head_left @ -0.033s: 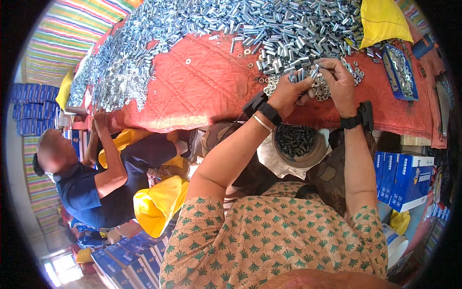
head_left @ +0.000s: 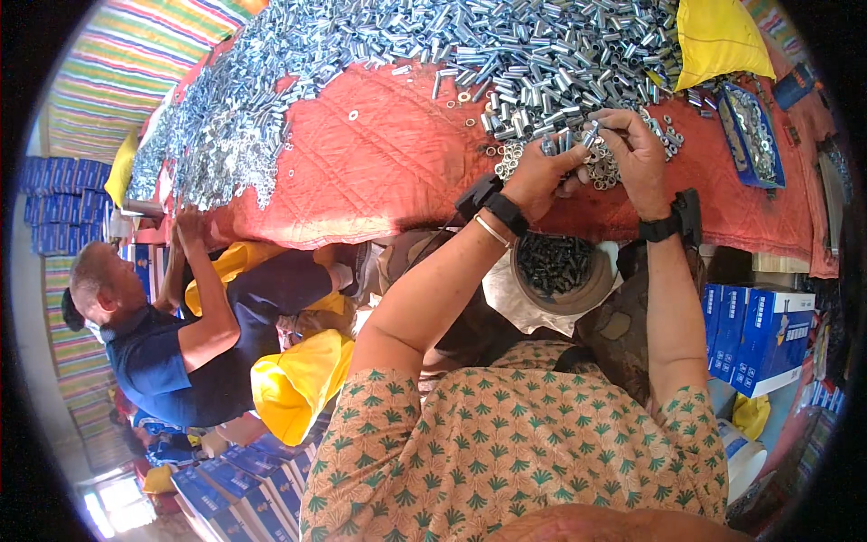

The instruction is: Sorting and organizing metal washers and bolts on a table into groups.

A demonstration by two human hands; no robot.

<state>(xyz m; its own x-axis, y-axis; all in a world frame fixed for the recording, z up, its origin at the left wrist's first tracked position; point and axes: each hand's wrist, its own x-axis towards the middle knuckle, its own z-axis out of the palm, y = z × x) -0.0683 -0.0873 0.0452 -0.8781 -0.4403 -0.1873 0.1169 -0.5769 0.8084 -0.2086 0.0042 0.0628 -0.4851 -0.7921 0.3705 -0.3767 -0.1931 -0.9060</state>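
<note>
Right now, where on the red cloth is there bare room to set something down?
The widest, nearly bare patch of red cloth lies between the washer heap on the left and the left hand; a smaller one lies between the right hand and the blue tray. Metal tubes crowd the far side.

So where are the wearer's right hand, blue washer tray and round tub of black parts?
Right hand [head_left: 643, 155]: head view, back of hand.
Blue washer tray [head_left: 765, 184]: head view, near rim.
Round tub [head_left: 562, 303]: head view, rim.

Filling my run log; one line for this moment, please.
left hand: holding metal cylinders | right hand: pinching metal piece | nearby: loose washers, red cloth
</note>
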